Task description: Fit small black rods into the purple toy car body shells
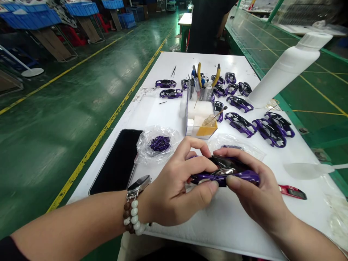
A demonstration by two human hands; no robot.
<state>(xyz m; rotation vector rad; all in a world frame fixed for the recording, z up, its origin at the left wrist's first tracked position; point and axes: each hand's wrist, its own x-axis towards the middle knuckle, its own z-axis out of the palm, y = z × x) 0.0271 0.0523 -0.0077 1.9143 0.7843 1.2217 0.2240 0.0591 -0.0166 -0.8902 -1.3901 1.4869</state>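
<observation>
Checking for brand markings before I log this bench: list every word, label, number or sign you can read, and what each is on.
No text can be read: the purple model car shell in the left hand and right hand shows none, the white plastic bottle looks blank, the black smartphone and smartwatch show nothing legible, the small red car part has marks too small to read.

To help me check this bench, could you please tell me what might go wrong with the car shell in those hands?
The bare left hand and right hand press directly on the glossy purple model car shell, which may pick up smudges or scratches. If it slipped, it could strike the phone nearby. A sudden move might also tip the small glass bottle with its brush.
</observation>
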